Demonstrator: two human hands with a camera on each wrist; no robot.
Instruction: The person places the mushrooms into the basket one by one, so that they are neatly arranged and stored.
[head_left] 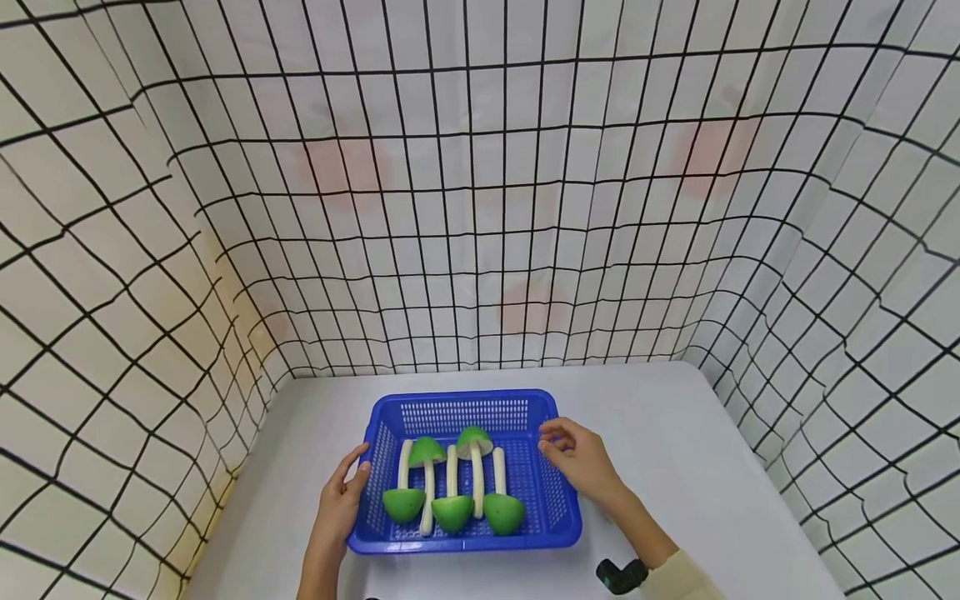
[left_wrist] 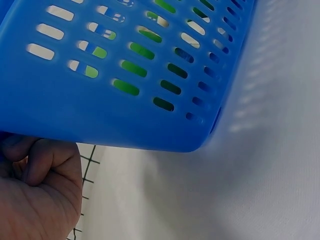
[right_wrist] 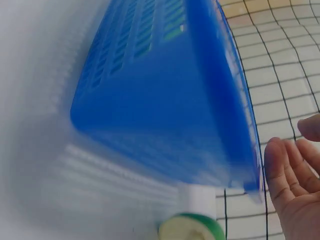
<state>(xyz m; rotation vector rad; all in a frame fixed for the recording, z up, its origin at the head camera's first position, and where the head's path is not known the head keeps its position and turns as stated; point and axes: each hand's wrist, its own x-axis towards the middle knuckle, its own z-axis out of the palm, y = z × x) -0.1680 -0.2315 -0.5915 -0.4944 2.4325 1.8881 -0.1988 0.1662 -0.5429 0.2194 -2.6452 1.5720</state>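
Observation:
A blue plastic basket (head_left: 465,545) with slotted walls stands on the white table. Inside lie several toy mushrooms (head_left: 452,512) with green caps and white stems, side by side, caps pointing alternately toward and away from me. My left hand (head_left: 341,500) grips the basket's left rim; in the left wrist view its curled fingers (left_wrist: 47,160) are at the rim. Over by the right rim, my right hand (head_left: 581,458) has loosely bent fingers and nothing in them. The right wrist view shows this hand (right_wrist: 300,185) just beside the rim, thumb apart from the fingers.
Black grid netting (head_left: 480,208) over pale cloth walls encloses the table on the left, back and right. White tabletop (head_left: 637,400) surrounds the basket. A round green piece with a cream face (right_wrist: 192,227) shows at the bottom of the right wrist view, outside the basket wall.

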